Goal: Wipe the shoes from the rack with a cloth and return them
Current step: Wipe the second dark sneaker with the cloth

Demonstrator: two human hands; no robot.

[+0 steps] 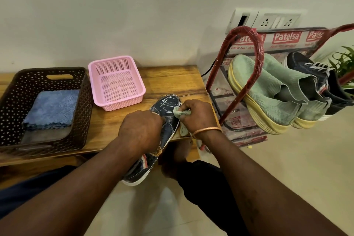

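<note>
A dark navy shoe [168, 107] with white scuff streaks on its toe lies across the front right corner of the wooden table [172, 80], heel hanging over the edge. My left hand [141, 130] grips its middle from above. My right hand [197, 115] pinches a bunched pale green cloth [179, 112] against the shoe's right side near the toe. On the red shoe rack [247, 36] to the right sit two green knit shoes [268, 86] with yellow soles and a dark laced shoe [310, 69].
A dark woven basket [17, 86] at the table's left holds folded blue cloths [51, 107]. An empty pink basket [116, 80] stands beside it. Wall sockets [268, 19] sit above the rack, a plant [344, 59] at far right. Tiled floor lies below.
</note>
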